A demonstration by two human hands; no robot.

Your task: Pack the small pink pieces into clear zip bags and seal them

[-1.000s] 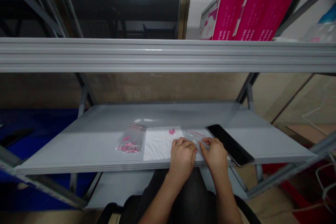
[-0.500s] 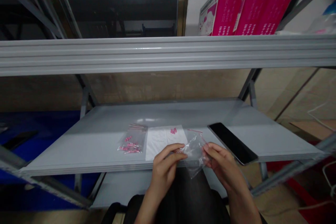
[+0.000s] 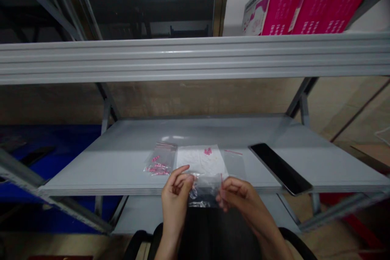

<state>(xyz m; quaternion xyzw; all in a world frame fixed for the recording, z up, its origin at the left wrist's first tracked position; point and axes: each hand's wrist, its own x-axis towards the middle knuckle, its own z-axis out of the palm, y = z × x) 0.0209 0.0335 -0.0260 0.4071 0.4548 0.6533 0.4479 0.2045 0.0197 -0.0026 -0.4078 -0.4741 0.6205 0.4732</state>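
Both my hands hold a small clear plastic zip bag (image 3: 204, 190) up by the front edge of the grey metal shelf (image 3: 128, 170). My left hand (image 3: 176, 195) pinches its left side, and my right hand (image 3: 239, 199) pinches its right side, near a thin pink strip along the bag's edge. Behind them lies a white sheet (image 3: 201, 160) with a small cluster of pink pieces (image 3: 207, 151) on it. To its left is a clear bag of pink pieces (image 3: 160, 161). Another flat clear bag (image 3: 234, 163) lies to its right.
A black tablet or phone (image 3: 280, 167) lies angled on the shelf at the right. A grey shelf beam (image 3: 195, 59) crosses above, carrying pink and white cartons (image 3: 310, 2). My dark-clothed lap lies below the hands, with blue material at lower left.
My hands have lifted the clear bag off the shelf and drawn it toward me, with the left hand now further apart and turned up. The whole view has shifted slightly.
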